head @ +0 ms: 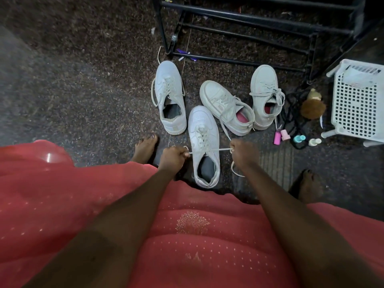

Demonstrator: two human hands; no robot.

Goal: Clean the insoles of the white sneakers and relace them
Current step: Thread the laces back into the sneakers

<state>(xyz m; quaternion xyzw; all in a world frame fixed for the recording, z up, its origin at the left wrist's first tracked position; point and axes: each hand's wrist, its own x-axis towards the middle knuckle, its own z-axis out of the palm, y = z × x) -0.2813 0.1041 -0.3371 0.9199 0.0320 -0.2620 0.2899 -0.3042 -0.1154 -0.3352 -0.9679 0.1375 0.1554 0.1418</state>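
Note:
A white sneaker (204,129) with a dark grey insole stands on the dark floor between my feet, toe pointing away. Its white lace (209,151) is stretched taut across the top eyelets. My left hand (172,157) grips one lace end on the left of the shoe, and my right hand (243,152) grips the other end on the right. A loose tail of lace hangs below my right hand. Its matching sneaker (171,96) with a grey insole stands farther off to the left, laced.
Two more pale sneakers (226,109) (266,94) with pink insoles lie behind. A black metal rack (239,34) stands at the back. A white perforated basket (357,102), small bottles (283,136), black cords and a brown fluffy toy (312,107) sit at the right.

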